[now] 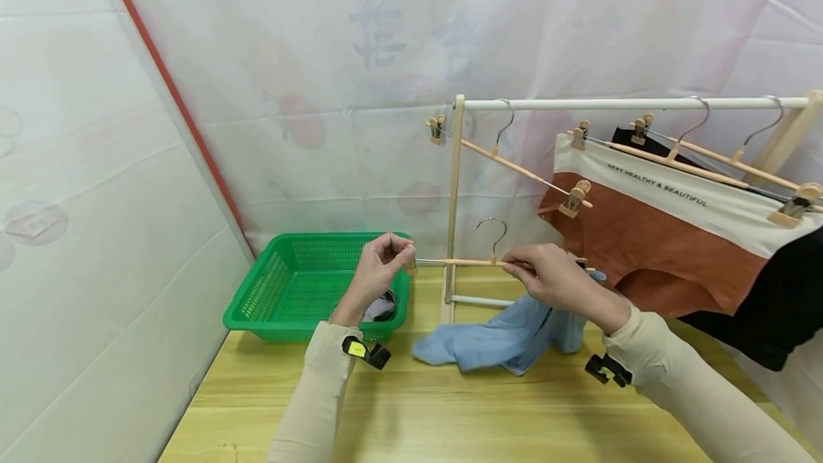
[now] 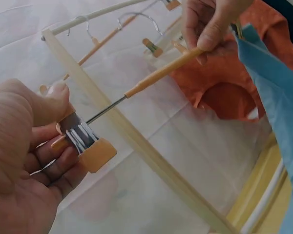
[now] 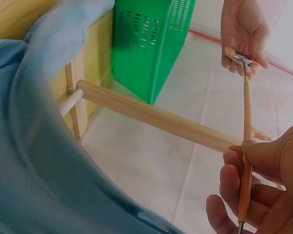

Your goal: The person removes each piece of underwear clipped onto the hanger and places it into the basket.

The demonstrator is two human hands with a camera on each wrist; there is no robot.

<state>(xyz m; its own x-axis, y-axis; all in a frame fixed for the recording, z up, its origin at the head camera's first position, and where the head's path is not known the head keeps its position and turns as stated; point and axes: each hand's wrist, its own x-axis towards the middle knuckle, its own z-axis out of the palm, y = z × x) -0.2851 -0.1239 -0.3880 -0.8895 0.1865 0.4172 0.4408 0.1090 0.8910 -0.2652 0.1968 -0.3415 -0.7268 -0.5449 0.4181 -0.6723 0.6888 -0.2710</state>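
Observation:
A clip hanger [image 1: 472, 262] with a metal hook is held level between my two hands, in front of the rack. My left hand [image 1: 379, 274] pinches the clip [image 2: 83, 139] at its left end, thumb on one side and fingers on the other; no cloth shows in that clip. My right hand [image 1: 556, 274] grips the wooden bar [image 3: 246, 170] to the right of the hook, thumb against fingers. A light blue garment [image 1: 508, 338] hangs from the hanger's right end, its lower part lying on the table. The right clip is mostly hidden behind my right hand.
A green plastic basket [image 1: 253, 320] stands at the left, with a small dark and pale cloth [image 1: 381, 307] in its right corner. The wooden rack [image 1: 454, 184] carries a bare clip hanger [image 1: 508, 161], an orange garment [image 1: 649, 238] with cream waistband, and a black garment [image 1: 765, 320].

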